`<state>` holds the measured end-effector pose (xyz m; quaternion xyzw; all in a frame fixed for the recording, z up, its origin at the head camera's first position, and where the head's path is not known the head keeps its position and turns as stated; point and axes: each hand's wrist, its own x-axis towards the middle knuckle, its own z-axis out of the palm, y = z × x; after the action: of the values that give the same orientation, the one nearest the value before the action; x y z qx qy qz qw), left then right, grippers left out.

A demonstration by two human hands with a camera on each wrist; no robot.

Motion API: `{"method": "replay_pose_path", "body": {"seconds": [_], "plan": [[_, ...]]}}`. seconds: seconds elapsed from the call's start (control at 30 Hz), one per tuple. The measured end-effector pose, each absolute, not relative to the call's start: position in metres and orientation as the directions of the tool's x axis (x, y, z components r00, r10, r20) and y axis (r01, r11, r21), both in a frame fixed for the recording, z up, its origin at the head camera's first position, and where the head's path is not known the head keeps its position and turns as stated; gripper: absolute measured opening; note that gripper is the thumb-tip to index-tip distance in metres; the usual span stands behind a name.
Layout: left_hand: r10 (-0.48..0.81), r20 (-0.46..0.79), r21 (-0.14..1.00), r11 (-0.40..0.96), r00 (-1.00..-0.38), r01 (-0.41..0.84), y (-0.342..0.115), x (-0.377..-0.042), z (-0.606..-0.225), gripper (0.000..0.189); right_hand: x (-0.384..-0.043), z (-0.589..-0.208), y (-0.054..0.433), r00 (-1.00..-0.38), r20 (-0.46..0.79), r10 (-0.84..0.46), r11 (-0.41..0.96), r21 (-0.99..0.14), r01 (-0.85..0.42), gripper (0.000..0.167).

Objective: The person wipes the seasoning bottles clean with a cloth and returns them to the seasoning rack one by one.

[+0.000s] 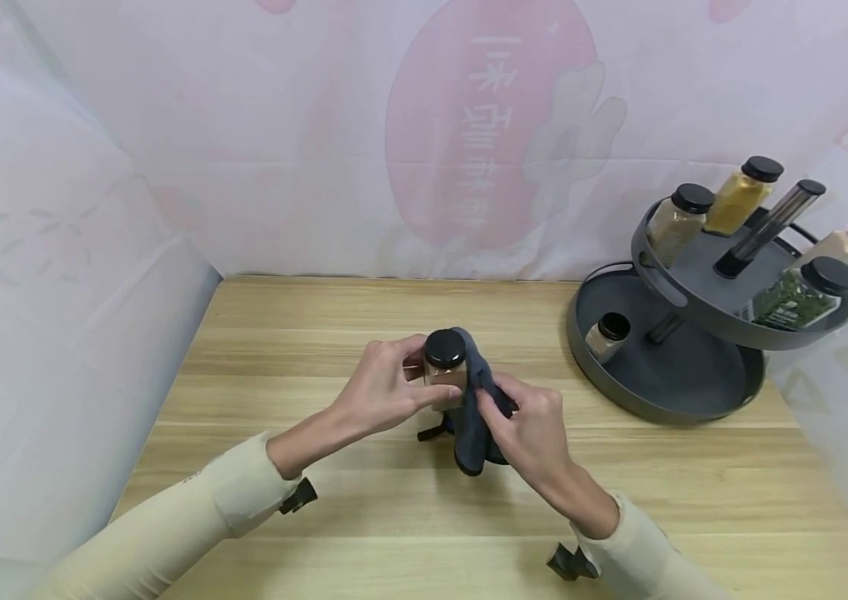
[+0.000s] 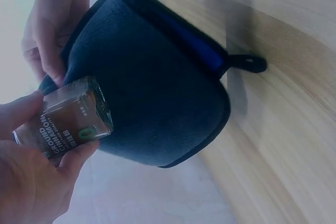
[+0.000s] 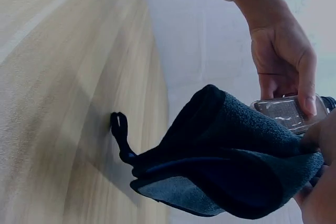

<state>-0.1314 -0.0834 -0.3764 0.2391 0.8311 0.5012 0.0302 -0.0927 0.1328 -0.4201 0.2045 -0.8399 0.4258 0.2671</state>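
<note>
My left hand (image 1: 382, 385) grips a clear spice jar (image 1: 444, 367) with a black lid, thumb across its front and fingers behind. In the left wrist view the jar's label (image 2: 60, 129) reads "Ground Cinnamon". My right hand (image 1: 532, 429) pinches a folded dark blue-grey cloth (image 1: 474, 417) against the jar's right side. The cloth hangs down in folds, with a black edge and a small hanging loop (image 3: 121, 135). Both hands hold these things above the wooden table. In the right wrist view, the right fingers are partly hidden behind the cloth.
On the right stands a dark grey two-tier turntable rack (image 1: 664, 392). Its upper tier carries several black-lidded spice jars, among them a yellow one (image 1: 737, 200) and a green herb one (image 1: 791, 300). A small jar (image 1: 607, 336) stands on the lower tier. Printed white curtains (image 1: 303, 150) surround the wooden table (image 1: 303, 317).
</note>
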Motion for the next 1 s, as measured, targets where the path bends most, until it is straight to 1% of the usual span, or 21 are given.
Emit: {"method": "replay_pose_path", "body": {"seconds": [0.13, 0.3, 0.43, 0.63, 0.83, 1.0], "plan": [[0.43, 0.189, 0.847, 0.383, -0.883, 0.368, -0.084, -0.131, -0.375, 0.041, -0.092, -0.421, 0.135, -0.787, 0.599, -0.145, 0.555, -0.61, -0.566, 0.007], [0.418, 0.194, 0.847, 0.385, -0.888, 0.366, -0.086, -0.131, -0.374, 0.041, -0.095, -0.423, 0.141, -0.819, 0.545, -0.181, 0.584, -0.611, -0.535, 0.009], [0.415, 0.192, 0.847, 0.388, -0.889, 0.364, -0.088, -0.131, -0.373, 0.043, -0.099, -0.42, 0.149, -0.833, 0.528, -0.166, 0.608, -0.61, -0.508, 0.012], [0.415, 0.151, 0.863, 0.388, -0.897, 0.324, -0.091, -0.128, -0.378, 0.042, -0.105, -0.411, 0.162, -0.81, 0.571, -0.135, 0.638, -0.575, -0.512, 0.016], [0.431, 0.109, 0.872, 0.391, -0.896, 0.294, -0.093, -0.127, -0.391, 0.038, -0.11, -0.405, 0.173, -0.78, 0.613, -0.125, 0.651, -0.543, -0.53, 0.016], [0.444, 0.089, 0.881, 0.383, -0.892, 0.279, -0.095, -0.128, -0.405, 0.036, -0.112, -0.402, 0.179, -0.769, 0.628, -0.119, 0.66, -0.528, -0.534, 0.015]]}}
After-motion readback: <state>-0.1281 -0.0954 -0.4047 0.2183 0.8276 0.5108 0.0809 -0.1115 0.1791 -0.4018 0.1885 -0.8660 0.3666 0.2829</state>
